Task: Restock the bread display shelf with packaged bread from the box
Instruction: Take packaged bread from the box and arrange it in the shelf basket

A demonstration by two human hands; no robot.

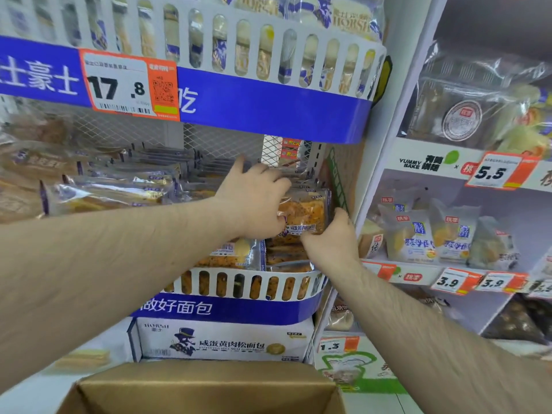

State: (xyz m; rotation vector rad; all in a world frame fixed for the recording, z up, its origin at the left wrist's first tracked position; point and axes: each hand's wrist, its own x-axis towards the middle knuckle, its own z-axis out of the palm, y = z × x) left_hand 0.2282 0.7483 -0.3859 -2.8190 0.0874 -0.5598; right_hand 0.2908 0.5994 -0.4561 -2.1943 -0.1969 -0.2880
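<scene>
A clear packet of orange meat-floss bread (304,212) stands upright at the right end of the middle shelf basket (245,283). My left hand (254,198) grips its left side and top, fingers curled over it. My right hand (331,234) pinches its lower right corner. More of the same packets (236,253) lie stacked below it in the basket. The open brown cardboard box (206,386) sits at the bottom of the view; its inside is hidden.
The upper basket (209,40) with a 17.8 price tag (119,85) overhangs the hands. Long bread packets (104,189) fill the shelf to the left. A green wire divider (337,180) stands right of the packet. Another shelf unit (448,234) with bagged bread stands at right.
</scene>
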